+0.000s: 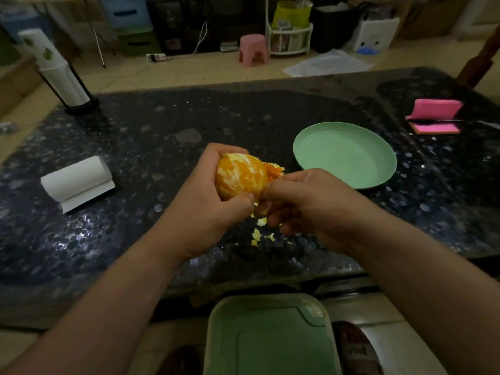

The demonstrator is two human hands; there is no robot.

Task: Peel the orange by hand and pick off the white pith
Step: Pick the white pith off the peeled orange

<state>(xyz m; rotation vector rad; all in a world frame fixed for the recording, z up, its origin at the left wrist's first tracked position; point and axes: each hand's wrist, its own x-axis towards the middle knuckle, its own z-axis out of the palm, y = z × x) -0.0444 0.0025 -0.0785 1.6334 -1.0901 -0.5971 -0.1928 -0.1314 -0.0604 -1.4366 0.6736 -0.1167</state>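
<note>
Bench [189, 117]: a dark, speckled stone top filling most of the view; everything below sits on it or is held above it.
Green plate [343, 155]: round and shallow, nothing in it, to the right of the hands and a little beyond them.
Paper roll [77, 180]: white, lying on its side, well apart on the left.
Left hand [213, 201]: cups the fruit from the left, fingers curled over the far side and thumb pressed to the near side.
Right hand [305, 201]: fingers curled, thumb and forefinger pinching rind at the fruit's right side.
Orange [240, 174]: held above the bench centre; the visible face is bare flesh streaked with white pith.
Peel flap [274, 169]: a ragged strip of rind still joined at the right.
Peel scraps [257, 235]: small pale bits on the bench under the hands.
Step in hand: likely tearing off the last rind.
Next move: probably pull the flap free, then pick the pith gently, so the segments stay whole.
</note>
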